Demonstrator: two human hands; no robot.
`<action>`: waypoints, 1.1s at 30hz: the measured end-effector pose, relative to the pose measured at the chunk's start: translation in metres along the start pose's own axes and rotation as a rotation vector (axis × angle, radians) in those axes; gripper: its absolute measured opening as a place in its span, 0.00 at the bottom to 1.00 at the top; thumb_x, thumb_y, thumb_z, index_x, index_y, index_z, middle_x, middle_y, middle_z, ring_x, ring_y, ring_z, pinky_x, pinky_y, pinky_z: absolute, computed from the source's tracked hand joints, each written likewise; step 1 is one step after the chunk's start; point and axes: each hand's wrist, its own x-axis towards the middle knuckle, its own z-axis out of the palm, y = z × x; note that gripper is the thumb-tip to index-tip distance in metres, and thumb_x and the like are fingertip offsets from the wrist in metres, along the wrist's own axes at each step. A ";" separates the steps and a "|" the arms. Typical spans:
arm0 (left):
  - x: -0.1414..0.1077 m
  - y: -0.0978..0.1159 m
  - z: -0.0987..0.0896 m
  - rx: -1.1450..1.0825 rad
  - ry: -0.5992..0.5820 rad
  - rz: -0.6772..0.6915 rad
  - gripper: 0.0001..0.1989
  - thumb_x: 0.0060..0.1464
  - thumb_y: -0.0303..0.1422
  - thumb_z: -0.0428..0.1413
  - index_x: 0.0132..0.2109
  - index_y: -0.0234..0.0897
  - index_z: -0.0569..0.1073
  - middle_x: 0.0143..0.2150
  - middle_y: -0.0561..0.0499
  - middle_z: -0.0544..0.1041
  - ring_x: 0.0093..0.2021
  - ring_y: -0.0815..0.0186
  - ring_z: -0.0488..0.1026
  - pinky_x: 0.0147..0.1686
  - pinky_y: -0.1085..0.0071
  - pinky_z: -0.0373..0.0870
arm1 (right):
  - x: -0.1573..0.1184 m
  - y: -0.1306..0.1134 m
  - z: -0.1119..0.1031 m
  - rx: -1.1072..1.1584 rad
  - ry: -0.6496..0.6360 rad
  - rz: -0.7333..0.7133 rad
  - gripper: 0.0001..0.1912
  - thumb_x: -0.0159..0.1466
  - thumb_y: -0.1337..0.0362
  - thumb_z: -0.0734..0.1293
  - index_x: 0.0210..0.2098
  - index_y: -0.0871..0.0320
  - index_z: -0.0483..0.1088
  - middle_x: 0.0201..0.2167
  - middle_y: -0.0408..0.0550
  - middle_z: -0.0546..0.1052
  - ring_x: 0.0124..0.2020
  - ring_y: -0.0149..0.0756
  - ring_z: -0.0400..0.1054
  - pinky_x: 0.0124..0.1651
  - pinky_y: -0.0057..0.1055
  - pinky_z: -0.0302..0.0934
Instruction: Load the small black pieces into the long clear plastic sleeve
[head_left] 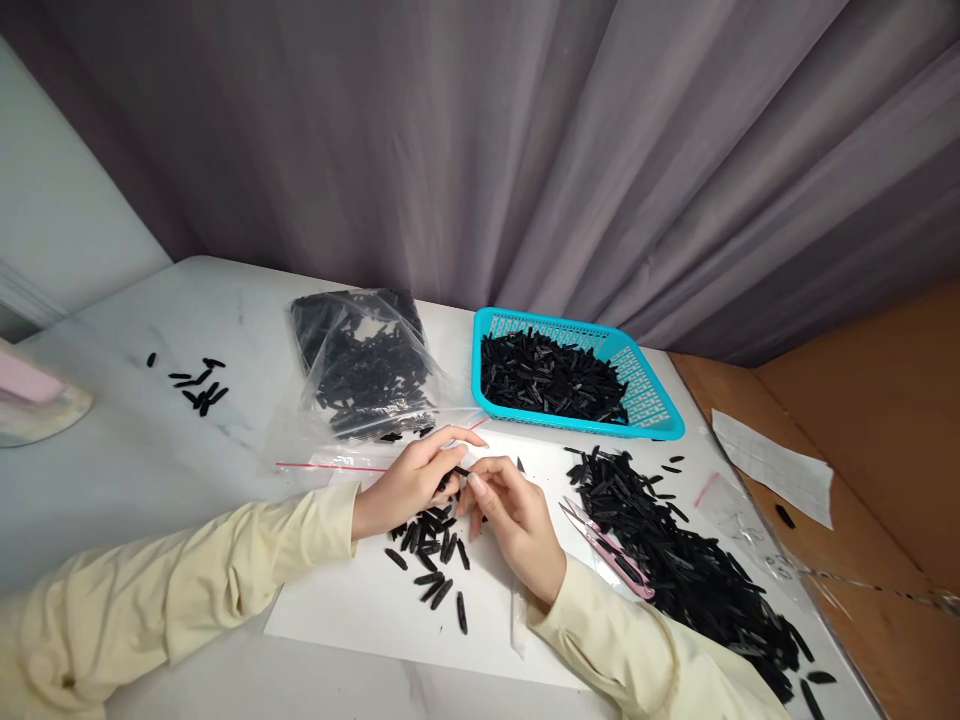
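My left hand (415,482) and my right hand (516,515) meet over a white sheet (360,610). Between their fingertips is a small black strip (462,471), pinched by both. My left palm may hold more black pieces, partly hidden by the fingers. Below the hands, loose black strips (431,555) lie scattered on the sheet. Right of my right hand rests a pair of pink-handled snips (611,552), blades pointing away, against a large heap of black strips (675,560).
A turquoise basket (664,415) of black strips stands at the back. Left of it lies a clear zip bag (367,370) with more inside. Several strips (204,385) lie far left. A paper (776,465) sits on a cardboard box (862,420) at right.
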 end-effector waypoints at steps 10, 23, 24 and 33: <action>-0.003 0.001 -0.001 -0.007 -0.064 0.080 0.16 0.58 0.37 0.48 0.50 0.34 0.61 0.15 0.64 0.54 0.15 0.76 0.49 0.15 0.79 0.47 | 0.005 -0.002 0.001 0.168 0.028 0.093 0.12 0.61 0.55 0.65 0.35 0.57 0.62 0.23 0.41 0.68 0.23 0.29 0.64 0.20 0.23 0.57; -0.003 -0.001 -0.002 -0.046 -0.077 0.048 0.18 0.58 0.40 0.49 0.52 0.36 0.61 0.15 0.65 0.53 0.15 0.76 0.50 0.17 0.79 0.49 | 0.003 -0.006 -0.002 0.177 -0.011 0.165 0.13 0.59 0.59 0.65 0.39 0.56 0.59 0.22 0.40 0.73 0.18 0.27 0.60 0.21 0.24 0.56; -0.003 0.000 -0.002 -0.041 -0.065 0.043 0.18 0.58 0.40 0.49 0.52 0.36 0.61 0.15 0.65 0.53 0.15 0.76 0.50 0.17 0.79 0.49 | 0.003 -0.006 -0.002 0.168 -0.007 0.163 0.13 0.59 0.59 0.65 0.40 0.56 0.59 0.22 0.40 0.73 0.18 0.27 0.60 0.21 0.24 0.56; -0.002 0.001 -0.001 -0.010 -0.015 0.068 0.18 0.58 0.40 0.49 0.51 0.34 0.61 0.15 0.65 0.52 0.15 0.77 0.46 0.16 0.79 0.47 | 0.004 -0.005 -0.003 0.128 0.164 0.076 0.14 0.60 0.57 0.66 0.42 0.58 0.65 0.19 0.38 0.70 0.17 0.27 0.60 0.20 0.25 0.58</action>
